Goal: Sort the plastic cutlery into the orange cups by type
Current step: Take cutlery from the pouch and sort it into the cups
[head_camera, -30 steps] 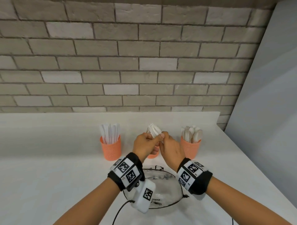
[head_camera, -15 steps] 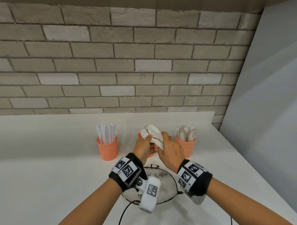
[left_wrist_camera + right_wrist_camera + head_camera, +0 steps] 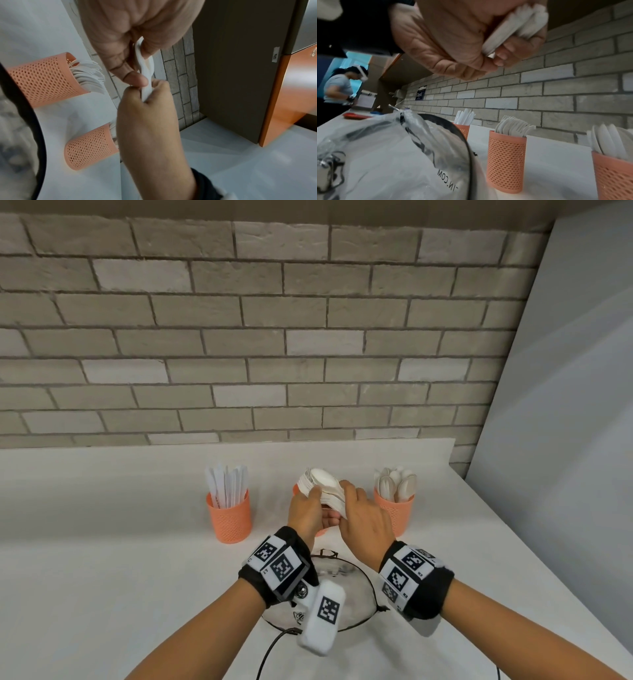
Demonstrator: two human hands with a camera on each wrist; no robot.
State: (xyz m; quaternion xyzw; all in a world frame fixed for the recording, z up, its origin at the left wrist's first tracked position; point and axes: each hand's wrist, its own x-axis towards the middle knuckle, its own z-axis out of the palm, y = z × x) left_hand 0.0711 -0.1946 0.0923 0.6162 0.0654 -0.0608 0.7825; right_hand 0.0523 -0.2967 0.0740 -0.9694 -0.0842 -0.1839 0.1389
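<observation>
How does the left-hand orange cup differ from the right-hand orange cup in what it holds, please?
The left cup holds flat, straight knives standing upright; the right cup holds rounded spoons, bowls up. The left cup stands clear of the hands; the right cup sits just beside the right hand. Both are perforated orange cups.

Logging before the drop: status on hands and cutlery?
Left hand and right hand: both grip one bundle of white plastic spoons. Bundle held above middle orange perforated cup, which holds forks. Spoon cup to the right, unobstructed.
</observation>
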